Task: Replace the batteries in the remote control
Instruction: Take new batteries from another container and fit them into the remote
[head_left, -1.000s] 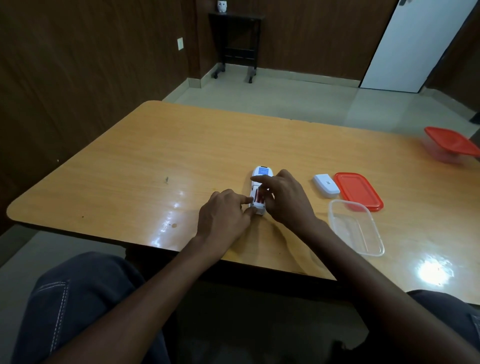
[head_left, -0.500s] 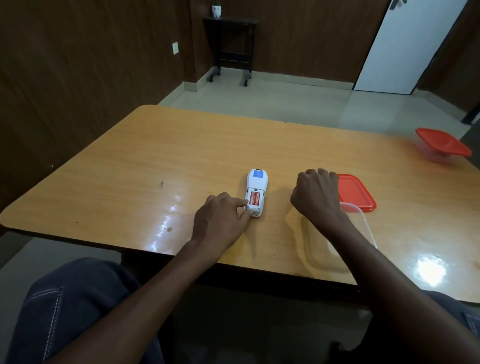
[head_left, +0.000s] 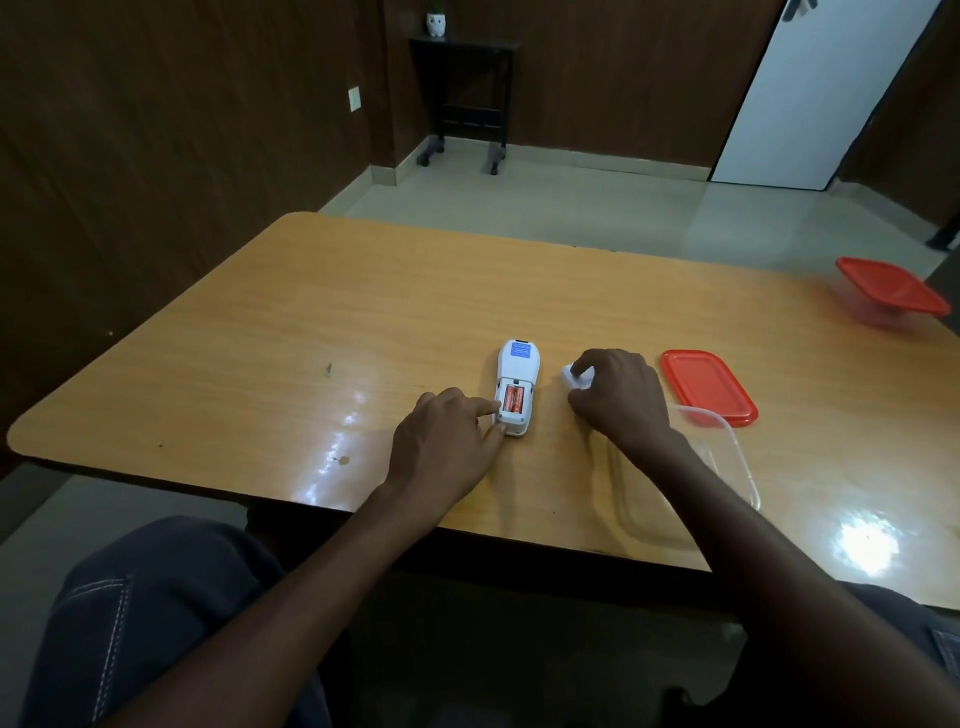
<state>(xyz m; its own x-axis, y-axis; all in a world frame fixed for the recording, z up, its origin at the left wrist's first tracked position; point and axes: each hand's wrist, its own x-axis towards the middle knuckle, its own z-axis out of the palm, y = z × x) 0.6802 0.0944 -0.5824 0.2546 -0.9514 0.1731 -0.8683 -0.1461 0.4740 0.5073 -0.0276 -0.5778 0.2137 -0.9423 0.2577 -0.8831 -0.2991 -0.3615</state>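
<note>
Worktop (head_left: 260, 332) carries remote (head_left: 515, 387) face down at centre, compartment open, two red batteries (head_left: 511, 400) inside. My left hand (head_left: 447, 444) steadies its near end, fingers loose. My right hand (head_left: 621, 397) fingers pinch white battery cover (head_left: 570, 375) just beside it.

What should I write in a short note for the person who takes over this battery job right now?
Left hand: fingertips press the near left edge of the remote, which lies face down on the table.
Right hand: closed on the white battery cover, right of the remote.
Done: two orange batteries sit in the open compartment.
Left: fit the cover back on.
</note>
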